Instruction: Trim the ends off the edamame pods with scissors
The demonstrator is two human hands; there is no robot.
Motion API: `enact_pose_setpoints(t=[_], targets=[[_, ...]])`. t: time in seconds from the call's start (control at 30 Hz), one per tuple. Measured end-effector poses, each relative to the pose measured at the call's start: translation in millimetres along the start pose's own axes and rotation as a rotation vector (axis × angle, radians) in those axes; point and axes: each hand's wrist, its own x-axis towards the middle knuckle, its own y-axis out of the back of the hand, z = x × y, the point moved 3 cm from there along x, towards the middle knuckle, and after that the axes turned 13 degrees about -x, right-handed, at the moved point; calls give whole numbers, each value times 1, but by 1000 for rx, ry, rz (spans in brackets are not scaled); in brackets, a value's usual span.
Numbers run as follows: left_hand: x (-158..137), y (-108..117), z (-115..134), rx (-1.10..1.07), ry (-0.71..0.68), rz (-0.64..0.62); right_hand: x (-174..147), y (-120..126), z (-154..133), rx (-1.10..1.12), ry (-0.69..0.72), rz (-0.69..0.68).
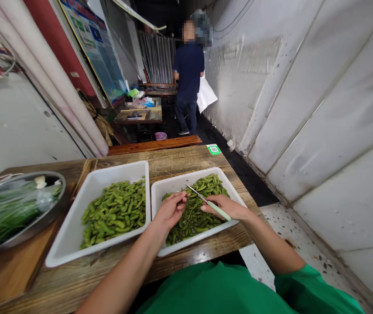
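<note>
White trays on wooden table.

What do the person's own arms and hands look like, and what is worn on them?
The left hand and right hand are bare: no gloves, watch or bracelet show. The right arm leaves a green sleeve, matching the green shirt; the left arm is bare as far as it shows.

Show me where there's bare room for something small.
Bare: table beyond the right tray, beside the QR sign; table between the left tray and left forearm; board this side of the bowl. Crowded: between the trays, and over the right tray, with the left hand, right hand and scissors.
</note>
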Motion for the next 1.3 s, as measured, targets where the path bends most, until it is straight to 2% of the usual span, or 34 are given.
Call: enact_pose_setpoints(t=[0.23, 0.43, 0.6, 0.7, 0.73, 0.8, 0.9, 0.97, 1.03, 1.1, 1.3], targets=[[3, 7, -1, 36, 17, 18, 0, -3, 7, 26, -56, -7], [1, 12, 5, 102, -16, 83, -4, -7, 11, 307, -156, -83], [-2, 8, 15, 169, -56, 1, -3, -18, 24, 442, -180, -16], [-9, 8, 34, 241, -140, -37, -3, -22, 30, 446, -195, 80], [-13, 9, 45, 295, -210, -26, -3, -23, 31, 453, -197, 93], [-24, 16, 72, 495, -445, 66, -4, -23, 30, 462, -199, 99], [-49, 31, 113, 1063, -868, 385, -5, -20, 25, 439, -201, 107], [-60, 43, 131, 1452, -996, 612, -5, -18, 23, 414, -197, 121], [-62, 55, 140, 1719, -1001, 698, -5, -18, 23, 408, -197, 128], [-59, 66, 142, 1881, -948, 715, -4, -20, 25, 430, -208, 116], [-49, 85, 136, 1992, -873, 769, -3, -25, 31, 493, -192, 107]])
